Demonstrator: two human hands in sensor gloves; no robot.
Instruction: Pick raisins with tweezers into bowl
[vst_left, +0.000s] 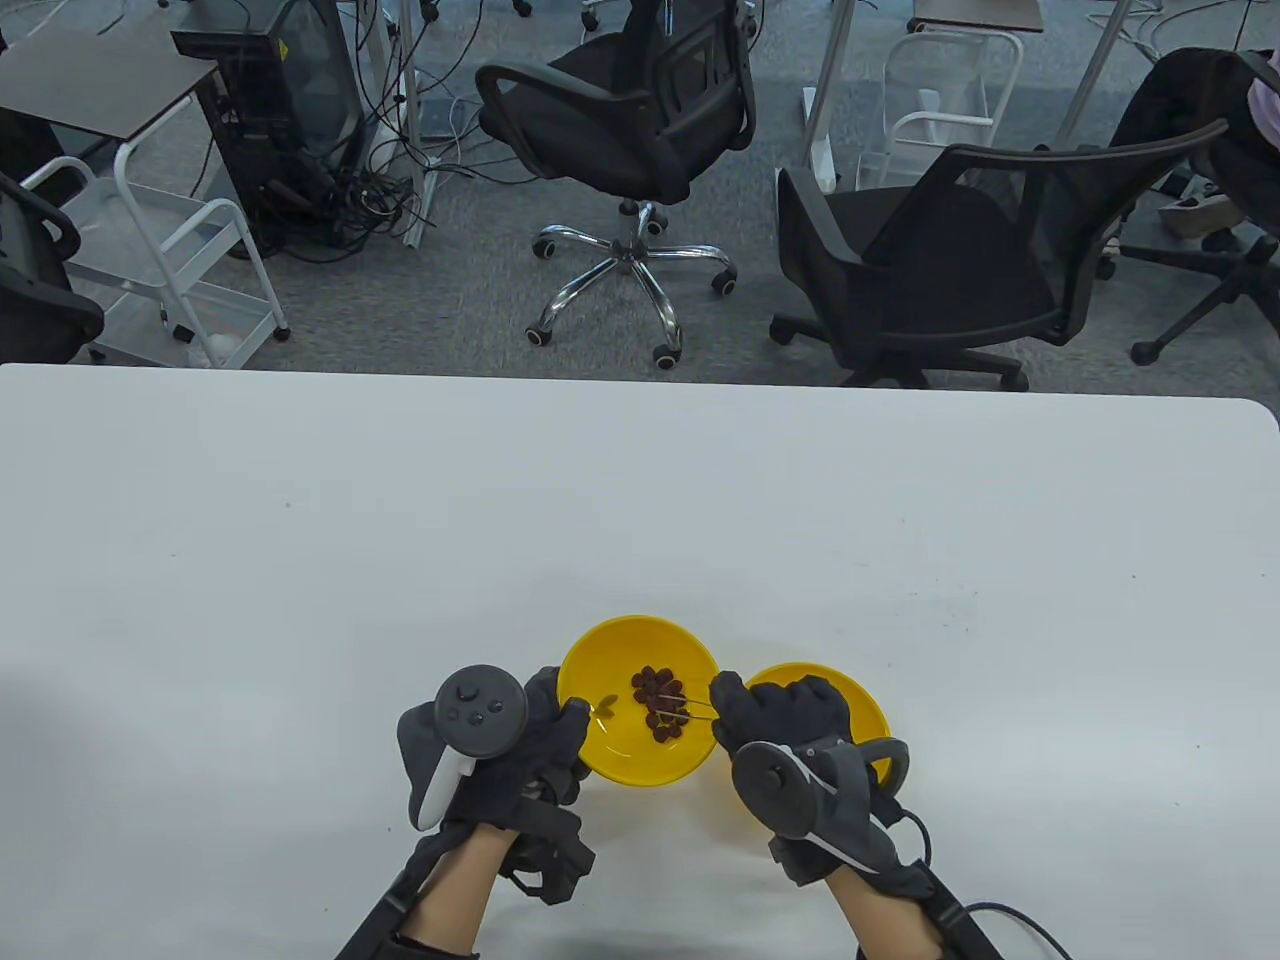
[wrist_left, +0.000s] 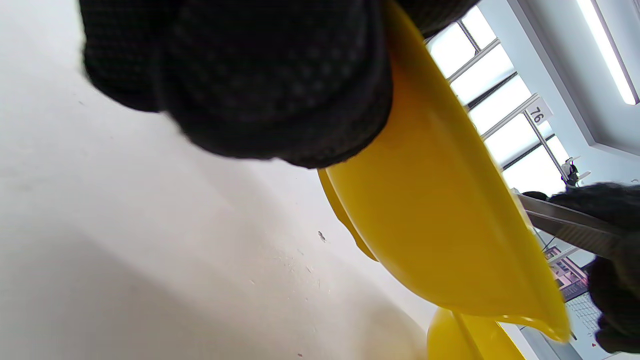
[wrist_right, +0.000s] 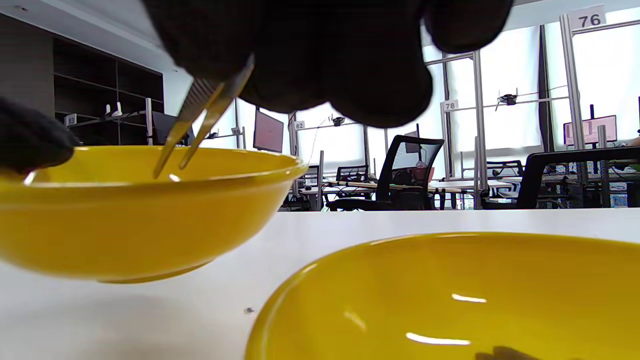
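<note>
A yellow bowl (vst_left: 615, 755) holds several dark raisins (vst_left: 660, 703) near the table's front edge. My left hand (vst_left: 572, 712) grips its left rim; the glove covers the rim in the left wrist view (wrist_left: 280, 90). My right hand (vst_left: 728, 705) holds metal tweezers (vst_left: 695, 708), and their tips reach in among the raisins. In the right wrist view the tweezers (wrist_right: 200, 120) dip behind the raisin bowl's rim (wrist_right: 140, 210) with the tips a little apart. A second yellow bowl (vst_left: 865, 705), empty where it shows (wrist_right: 450, 295), sits to the right, partly under my right hand.
The two bowls stand almost touching on the white table (vst_left: 640, 500). Office chairs (vst_left: 930, 270), a cart (vst_left: 170, 260) and cables stand on the floor beyond the table's far edge.
</note>
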